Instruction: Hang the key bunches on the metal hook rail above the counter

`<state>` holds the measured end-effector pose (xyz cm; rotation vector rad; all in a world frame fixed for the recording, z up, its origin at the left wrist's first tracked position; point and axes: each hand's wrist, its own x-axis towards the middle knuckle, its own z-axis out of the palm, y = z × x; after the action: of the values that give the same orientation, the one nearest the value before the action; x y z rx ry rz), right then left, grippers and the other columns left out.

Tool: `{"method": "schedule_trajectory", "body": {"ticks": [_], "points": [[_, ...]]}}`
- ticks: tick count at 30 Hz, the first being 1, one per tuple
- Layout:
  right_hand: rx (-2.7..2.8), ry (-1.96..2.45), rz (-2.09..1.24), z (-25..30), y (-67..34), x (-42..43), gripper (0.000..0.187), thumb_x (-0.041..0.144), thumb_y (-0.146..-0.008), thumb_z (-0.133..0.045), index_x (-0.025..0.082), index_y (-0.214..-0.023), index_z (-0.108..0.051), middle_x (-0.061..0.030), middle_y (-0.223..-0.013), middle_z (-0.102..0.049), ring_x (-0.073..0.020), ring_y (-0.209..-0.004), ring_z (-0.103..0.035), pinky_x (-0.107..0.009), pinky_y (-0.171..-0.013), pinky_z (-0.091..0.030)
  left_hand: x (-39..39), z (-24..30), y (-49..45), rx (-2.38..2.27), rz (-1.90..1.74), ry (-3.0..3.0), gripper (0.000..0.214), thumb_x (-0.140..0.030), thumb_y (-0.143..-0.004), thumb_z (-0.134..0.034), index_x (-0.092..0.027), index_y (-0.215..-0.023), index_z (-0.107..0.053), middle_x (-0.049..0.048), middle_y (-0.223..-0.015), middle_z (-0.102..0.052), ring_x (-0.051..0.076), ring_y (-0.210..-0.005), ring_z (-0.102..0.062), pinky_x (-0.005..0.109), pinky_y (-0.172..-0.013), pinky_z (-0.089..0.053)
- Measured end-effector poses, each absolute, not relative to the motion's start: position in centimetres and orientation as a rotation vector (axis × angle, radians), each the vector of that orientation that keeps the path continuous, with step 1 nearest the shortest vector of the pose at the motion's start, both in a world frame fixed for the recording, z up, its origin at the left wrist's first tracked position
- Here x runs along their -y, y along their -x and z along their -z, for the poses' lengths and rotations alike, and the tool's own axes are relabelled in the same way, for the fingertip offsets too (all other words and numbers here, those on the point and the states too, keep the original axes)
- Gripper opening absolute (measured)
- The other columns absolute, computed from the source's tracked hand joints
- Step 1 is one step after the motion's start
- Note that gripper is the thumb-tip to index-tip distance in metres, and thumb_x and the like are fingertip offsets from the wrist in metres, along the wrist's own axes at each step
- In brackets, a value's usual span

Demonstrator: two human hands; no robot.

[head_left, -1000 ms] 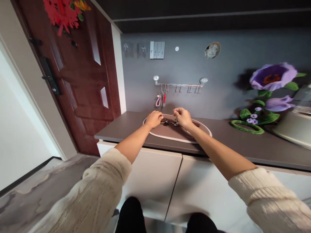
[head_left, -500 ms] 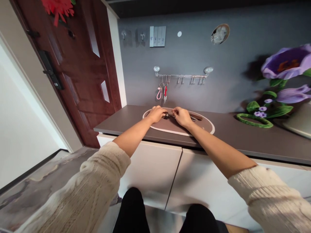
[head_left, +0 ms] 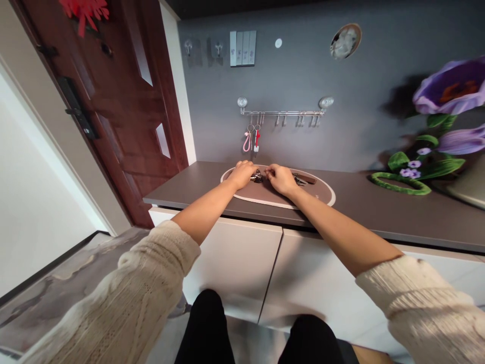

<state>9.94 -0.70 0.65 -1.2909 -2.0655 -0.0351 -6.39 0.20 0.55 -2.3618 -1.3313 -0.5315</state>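
Over the left part of an oval brown mat point(head_left: 265, 197) with a pale border, my left hand point(head_left: 243, 174) has its fingers curled on a small bunch of dark and shiny keys point(head_left: 257, 176). Just to the right, my right hand point(head_left: 279, 178) is closed with thumb and fingertips together; whatever they pinch is too small or hidden to make out. Beyond my right wrist lie more metal keys point(head_left: 300, 180) and a brown strap-like piece point(head_left: 308, 178), partly covered by that hand.
A clear hook rail point(head_left: 282, 113) on the grey wall carries a pink loop keyring point(head_left: 247, 141) and a red-and-white keyring point(head_left: 256, 139). Purple fabric flowers point(head_left: 450, 96) stand at the right of the counter point(head_left: 352, 202). A dark red door point(head_left: 125, 101) is at the left.
The view has tilted slightly, so the wall rail sits higher in the picture. My right hand has shifted a little left, and more of the keys beside its wrist show.
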Motion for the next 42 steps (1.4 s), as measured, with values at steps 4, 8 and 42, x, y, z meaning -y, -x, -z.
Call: {"method": "schedule_trajectory", "body": {"ticks": [4,8,42], "points": [[2.077,1.316,0.041,-0.8,-9.8,0.9,0.02,0.016,-0.078,-0.046,0.016,-0.09,-0.062,-0.0073,-0.091,-0.067,-0.0168,-0.084,-0.06,-0.025,-0.077,-0.041,-0.1,-0.7,6.1,1.337,0.468,2.332,0.031,-0.005,-0.08,-0.037,-0.016,-0.102,-0.056,0.0088,-0.099,-0.059,0.02,-0.096,-0.048,0.033,-0.083,-0.034],[2.089,1.332,0.048,-0.8,-9.8,0.9,0.021,0.017,-0.078,-0.046,0.016,-0.091,-0.062,-0.0073,-0.092,-0.066,-0.0165,-0.085,-0.06,-0.024,-0.077,-0.04,0.0,-0.8,5.9,1.36,0.442,2.31,0.029,-0.004,-0.08,-0.036,-0.012,-0.1,-0.054,0.01,-0.1,-0.059,0.021,-0.098,-0.048,0.034,-0.085,-0.034],[2.067,1.088,-0.074,-1.2,-9.2,1.9,0.03,0.042,-0.08,-0.045,0.016,-0.077,-0.061,-0.0024,-0.073,-0.063,-0.0118,-0.064,-0.052,-0.023,-0.063,-0.037,-1.0,-0.5,5.9,1.523,1.284,2.398,0.024,-0.016,-0.084,-0.037,-0.017,-0.104,-0.05,0.0056,-0.093,-0.063,0.013,-0.082,-0.058,0.025,-0.076,-0.043]]}}
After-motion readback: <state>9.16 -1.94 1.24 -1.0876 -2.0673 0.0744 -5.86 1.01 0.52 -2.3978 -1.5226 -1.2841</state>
